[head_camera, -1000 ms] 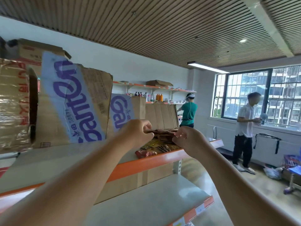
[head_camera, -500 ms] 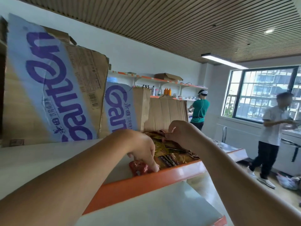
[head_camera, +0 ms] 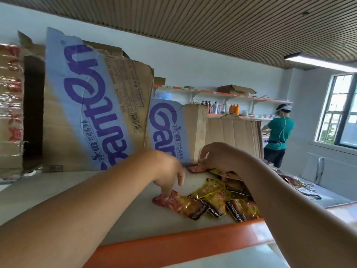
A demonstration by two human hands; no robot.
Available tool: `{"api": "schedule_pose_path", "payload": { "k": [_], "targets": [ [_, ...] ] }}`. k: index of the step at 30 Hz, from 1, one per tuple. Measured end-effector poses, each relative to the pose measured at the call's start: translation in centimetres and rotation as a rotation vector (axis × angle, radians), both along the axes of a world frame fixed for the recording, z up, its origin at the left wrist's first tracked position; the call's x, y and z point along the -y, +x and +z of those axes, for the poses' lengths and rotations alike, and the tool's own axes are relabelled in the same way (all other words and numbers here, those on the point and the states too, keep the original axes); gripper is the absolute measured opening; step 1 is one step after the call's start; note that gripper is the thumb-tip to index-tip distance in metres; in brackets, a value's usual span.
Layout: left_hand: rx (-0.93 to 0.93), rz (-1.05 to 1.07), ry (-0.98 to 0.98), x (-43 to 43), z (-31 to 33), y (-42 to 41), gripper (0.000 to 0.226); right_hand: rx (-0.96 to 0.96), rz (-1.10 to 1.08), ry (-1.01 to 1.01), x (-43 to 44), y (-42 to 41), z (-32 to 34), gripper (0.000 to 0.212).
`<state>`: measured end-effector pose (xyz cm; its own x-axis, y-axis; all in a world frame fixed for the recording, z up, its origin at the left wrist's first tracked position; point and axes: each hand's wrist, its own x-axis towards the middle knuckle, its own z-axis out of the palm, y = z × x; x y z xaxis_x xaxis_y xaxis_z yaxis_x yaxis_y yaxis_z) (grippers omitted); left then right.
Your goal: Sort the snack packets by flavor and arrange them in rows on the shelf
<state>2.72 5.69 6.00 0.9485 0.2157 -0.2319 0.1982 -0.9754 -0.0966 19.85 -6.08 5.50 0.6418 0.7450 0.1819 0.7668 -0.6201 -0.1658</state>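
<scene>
Left hand [head_camera: 170,176], now parted from right hand [head_camera: 219,157], presses the front red packet [head_camera: 164,201] while right pinches the back red packet [head_camera: 195,168], probably starting the reds.

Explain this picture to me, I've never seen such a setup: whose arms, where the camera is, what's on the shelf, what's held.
No machine here: a person wears one camera on the head, looking down at their own arms. The left hand has fingertips on the front red packet on the shelf. The right hand, curled, touches the back red packet; whether either grips is unclear. Yellow packets lie heaped beside them. Cardboard boxes stand behind.
</scene>
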Motion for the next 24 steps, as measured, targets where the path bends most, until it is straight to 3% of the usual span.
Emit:
{"api": "schedule_pose_path", "payload": {
  "k": [4, 9, 11, 12, 16, 19, 24],
  "targets": [
    [0.029, 0.103, -0.040, -2.3, -1.3, 0.3, 0.055, 0.003, 0.102, -0.260, -2.5, 1.2, -0.7, 0.039],
    [0.220, 0.150, -0.164, -3.0, -2.3, -0.2, 0.044, 0.042, 0.127, -0.369, -4.8, 3.1, -2.8, 0.040],
    [0.226, 0.124, -0.261, -2.4, -2.1, -0.2, 0.030, 0.050, 0.172, -0.413, -5.2, 3.3, -3.7, 0.041],
    [0.179, 0.106, -0.296, -2.0, -1.9, -0.3, 0.033, 0.062, 0.183, -0.406, -5.2, 3.2, -3.8, 0.041],
    [-0.017, 0.100, -0.258, -1.2, -1.6, -0.5, 0.081, 0.039, 0.237, -0.355, -4.4, 1.2, -3.0, 0.037],
    [-0.046, 0.149, -0.178, -1.7, -1.6, -0.7, 0.075, 0.022, 0.372, -0.353, -3.8, -0.5, -2.3, 0.034],
    [-0.080, 0.393, -0.032, -4.1, -1.0, -1.9, 0.064, -0.206, 0.460, -0.118, -2.8, -1.2, -1.8, 0.020]
  ]
}}
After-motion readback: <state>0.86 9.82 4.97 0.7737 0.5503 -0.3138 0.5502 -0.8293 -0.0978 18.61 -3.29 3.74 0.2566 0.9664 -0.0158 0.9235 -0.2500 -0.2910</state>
